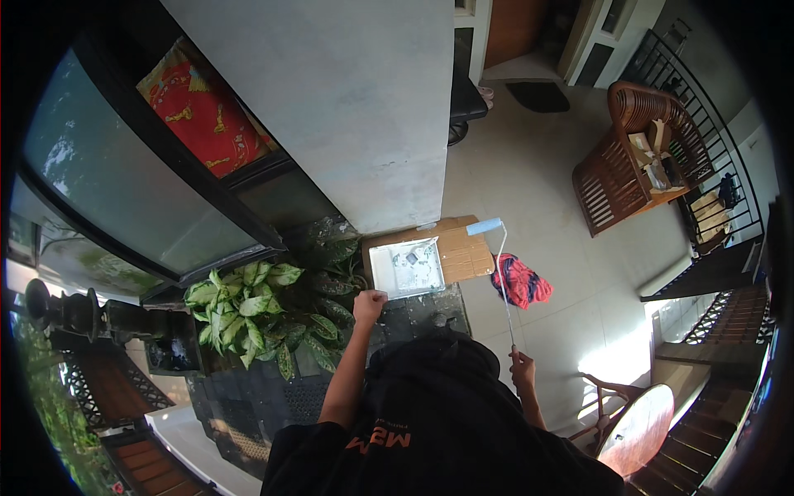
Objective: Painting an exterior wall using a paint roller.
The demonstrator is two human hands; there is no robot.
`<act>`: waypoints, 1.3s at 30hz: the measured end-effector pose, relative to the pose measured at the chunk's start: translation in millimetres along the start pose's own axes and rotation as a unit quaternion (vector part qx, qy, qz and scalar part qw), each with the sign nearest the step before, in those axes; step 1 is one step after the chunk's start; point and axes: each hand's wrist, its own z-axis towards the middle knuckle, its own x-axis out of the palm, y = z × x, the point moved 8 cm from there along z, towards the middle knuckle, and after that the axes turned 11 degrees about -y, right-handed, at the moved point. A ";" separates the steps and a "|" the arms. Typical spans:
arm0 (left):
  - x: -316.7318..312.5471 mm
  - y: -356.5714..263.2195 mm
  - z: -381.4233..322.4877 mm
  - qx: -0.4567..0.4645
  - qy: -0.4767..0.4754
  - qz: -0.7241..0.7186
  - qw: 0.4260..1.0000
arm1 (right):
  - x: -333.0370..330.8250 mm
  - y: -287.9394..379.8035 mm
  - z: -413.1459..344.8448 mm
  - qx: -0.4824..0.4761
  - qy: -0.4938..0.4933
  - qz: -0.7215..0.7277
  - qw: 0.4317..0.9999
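My left hand [370, 305] is closed at the near left corner of a white paint tray [381, 270], and its fingers appear to pinch the rim. White paint smears cover the inside of the tray. Under or just beyond the tray lies a flattened brown cardboard sheet [472, 257], along the foot of a grey-white wall pillar [347, 105]. In my right hand [522, 368] is the handle of a paint roller [506, 291] with a long bent wire frame. Its light blue sleeve [484, 227] is over the far right part of the cardboard, apart from the tray.
A crumpled red and navy cloth [524, 282] lies on the tiled floor beside the cardboard. Leafy plants [254, 304] and a framed window [130, 167] border the left. A wooden armchair [639, 155] holding boxes stands at right, a round wooden stool [639, 428] at near right.
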 end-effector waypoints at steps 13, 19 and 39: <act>-33.8 257.8 -192.5 -0.373 -0.078 0.068 0.922 | 15.6 24.7 -52.2 0.100 0.033 0.038 0.994; 10.6 352.3 -267.5 -0.340 -0.090 0.119 0.928 | 20.3 44.5 -48.0 0.059 0.010 0.132 0.989; 38.2 314.8 -75.7 -0.147 -0.123 -0.030 0.981 | -25.4 318.5 -130.6 -0.305 0.009 0.309 0.901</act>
